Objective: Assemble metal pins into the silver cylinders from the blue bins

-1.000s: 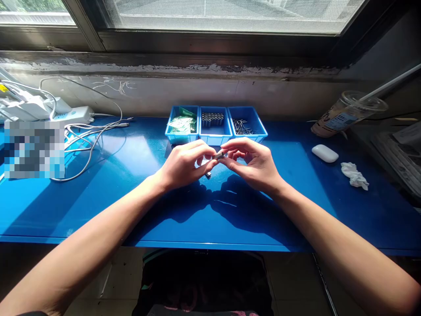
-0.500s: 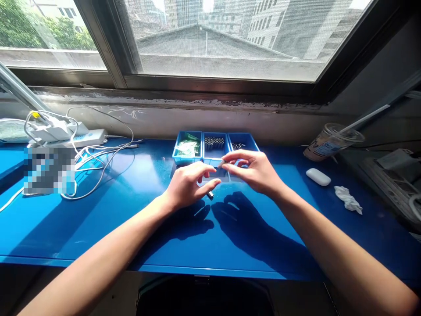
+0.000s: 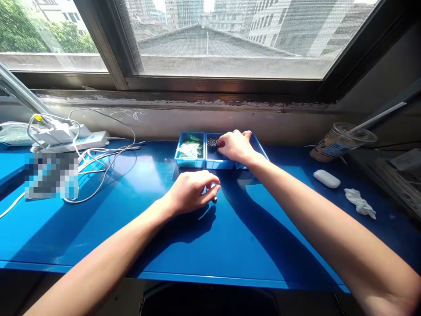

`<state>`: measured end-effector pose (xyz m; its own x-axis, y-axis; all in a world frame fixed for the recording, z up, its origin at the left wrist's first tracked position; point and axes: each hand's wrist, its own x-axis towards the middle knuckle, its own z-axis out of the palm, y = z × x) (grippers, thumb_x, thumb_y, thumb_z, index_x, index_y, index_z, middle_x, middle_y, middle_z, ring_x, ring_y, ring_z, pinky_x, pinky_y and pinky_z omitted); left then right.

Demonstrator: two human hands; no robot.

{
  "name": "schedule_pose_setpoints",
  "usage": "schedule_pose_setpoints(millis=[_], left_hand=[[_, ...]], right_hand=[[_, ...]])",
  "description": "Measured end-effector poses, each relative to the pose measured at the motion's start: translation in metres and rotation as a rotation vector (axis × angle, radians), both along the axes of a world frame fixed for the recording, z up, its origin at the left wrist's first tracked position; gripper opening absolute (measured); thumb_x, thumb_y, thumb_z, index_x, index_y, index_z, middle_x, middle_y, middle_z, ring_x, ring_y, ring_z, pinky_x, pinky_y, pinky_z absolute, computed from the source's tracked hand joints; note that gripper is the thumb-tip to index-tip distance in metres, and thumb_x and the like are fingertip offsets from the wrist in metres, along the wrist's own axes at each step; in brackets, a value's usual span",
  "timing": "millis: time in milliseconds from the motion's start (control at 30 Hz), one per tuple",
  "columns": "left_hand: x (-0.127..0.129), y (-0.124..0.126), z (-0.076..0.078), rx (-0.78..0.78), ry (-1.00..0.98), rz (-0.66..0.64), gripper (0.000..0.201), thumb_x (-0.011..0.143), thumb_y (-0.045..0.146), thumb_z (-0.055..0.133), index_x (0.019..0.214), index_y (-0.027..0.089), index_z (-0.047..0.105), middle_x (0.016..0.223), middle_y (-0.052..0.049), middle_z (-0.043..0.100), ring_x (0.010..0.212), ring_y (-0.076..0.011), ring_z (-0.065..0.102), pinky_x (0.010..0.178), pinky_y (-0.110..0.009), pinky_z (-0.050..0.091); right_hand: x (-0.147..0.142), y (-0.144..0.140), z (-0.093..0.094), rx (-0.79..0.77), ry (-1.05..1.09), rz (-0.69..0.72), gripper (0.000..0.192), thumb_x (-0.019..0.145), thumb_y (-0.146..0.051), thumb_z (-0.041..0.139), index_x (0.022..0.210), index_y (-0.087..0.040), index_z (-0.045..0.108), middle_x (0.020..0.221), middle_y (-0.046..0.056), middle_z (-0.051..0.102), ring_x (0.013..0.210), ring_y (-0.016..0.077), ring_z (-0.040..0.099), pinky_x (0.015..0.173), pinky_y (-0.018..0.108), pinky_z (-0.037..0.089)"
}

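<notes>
Three blue bins [image 3: 194,163] line the bench's far edge. Right hand [image 3: 234,146], fingers curled, reaches into the middle bin's cylindrical sleeves [image 3: 212,141]; whether it pinches one cannot be told. Left hand [image 3: 190,195] pinches a small metal part [image 3: 214,199] on the bench. Risk: a fumbled sleeve could roll away.

blue bench [image 3: 131,228] w/ 3 bins [image 3: 190,163], cables [image 3: 98,162], earbud case [image 3: 326,178], cup [image 3: 338,142], tissue [image 3: 360,202].

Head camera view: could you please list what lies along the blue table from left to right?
Power strip → white cables → left bin with green packets → middle bin, where the right hand reaches → plastic cup → white case → crumpled tissue.
</notes>
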<state>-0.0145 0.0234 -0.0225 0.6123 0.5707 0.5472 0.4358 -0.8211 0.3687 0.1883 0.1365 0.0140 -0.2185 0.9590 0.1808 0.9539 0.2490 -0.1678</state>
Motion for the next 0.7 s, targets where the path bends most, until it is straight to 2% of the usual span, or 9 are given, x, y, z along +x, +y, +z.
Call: schedule_pose_setpoints(millis=[267, 533, 633, 700], left_hand=[[0.0, 0.0, 0.0, 0.006, 0.0, -0.03, 0.013, 0.102, 0.023, 0.061, 0.101, 0.016, 0.072, 0.082, -0.001, 0.075, 0.066, -0.0119, 0.066, 0.063, -0.024, 0.051], [-0.001, 0.0, 0.0, 0.0, 0.074, -0.003, 0.016, 0.102, 0.026, 0.06, 0.103, 0.018, 0.073, 0.086, -0.003, 0.075, 0.069, -0.0132, 0.067, 0.066, -0.025, 0.051], [-0.005, 0.001, 0.002, -0.016, 0.161, 0.012, 0.017, 0.1, 0.028, 0.061, 0.107, 0.018, 0.073, 0.094, -0.004, 0.075, 0.077, -0.0157, 0.069, 0.068, -0.027, 0.051], [-0.008, 0.002, 0.006, -0.047, 0.223, 0.019, 0.021, 0.098, 0.03, 0.064, 0.113, 0.019, 0.073, 0.104, -0.005, 0.075, 0.081, -0.017, 0.07, 0.068, -0.027, 0.05]], right_hand=[[-0.002, 0.009, -0.005, 0.036, -0.005, 0.023, 0.022, 0.083, -0.012, 0.063, 0.086, -0.023, 0.081, 0.091, 0.008, 0.08, 0.096, 0.0292, 0.063, 0.106, 0.06, 0.03], [-0.002, 0.012, -0.006, 0.047, -0.016, 0.031, 0.025, 0.085, -0.008, 0.059, 0.085, -0.022, 0.079, 0.093, 0.009, 0.08, 0.104, 0.0321, 0.061, 0.107, 0.061, 0.027], [-0.003, 0.011, -0.001, 0.039, -0.022, 0.028, 0.023, 0.083, -0.007, 0.061, 0.087, -0.021, 0.078, 0.094, 0.009, 0.079, 0.101, 0.0321, 0.061, 0.108, 0.062, 0.027], [-0.003, 0.003, 0.005, 0.089, -0.002, 0.025, 0.022, 0.082, -0.007, 0.062, 0.089, -0.021, 0.077, 0.092, 0.008, 0.078, 0.095, 0.0309, 0.063, 0.107, 0.063, 0.029]])
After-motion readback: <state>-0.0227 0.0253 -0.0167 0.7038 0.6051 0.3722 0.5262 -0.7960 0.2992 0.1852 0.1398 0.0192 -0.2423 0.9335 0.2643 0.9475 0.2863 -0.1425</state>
